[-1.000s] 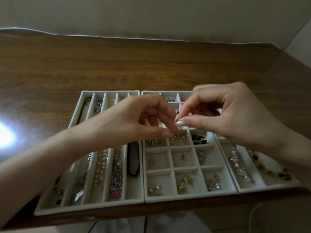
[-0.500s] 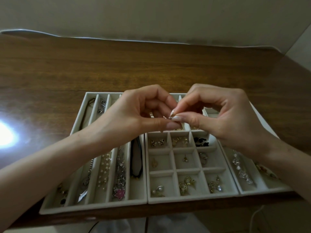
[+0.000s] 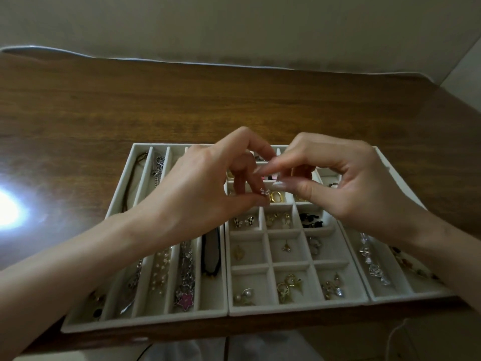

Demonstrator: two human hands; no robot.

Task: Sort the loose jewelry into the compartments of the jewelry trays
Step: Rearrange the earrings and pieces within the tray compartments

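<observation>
Three white jewelry trays lie side by side at the table's near edge. The left tray (image 3: 145,320) has long slots with necklaces, among them a pink star pendant (image 3: 187,300). The middle tray (image 3: 299,310) has small square cells with earrings and rings. The right tray (image 3: 411,295) holds a crystal bracelet (image 3: 372,259). My left hand (image 3: 197,194) pinches a small silver earring (image 3: 265,192) between thumb and fingers above the middle tray's far cells. My right hand (image 3: 346,188) meets it fingertip to fingertip, thumb and forefinger pinched close; what they hold is hidden.
The wooden table (image 3: 234,105) stretches back to a pale wall. A bright light glare (image 3: 7,212) sits on the table at the left. White cloth (image 3: 234,347) shows below the table's front edge.
Both hands have drawn closer together and moved toward the far cells of the middle tray. The small silver earring now shows at my left fingertips.
</observation>
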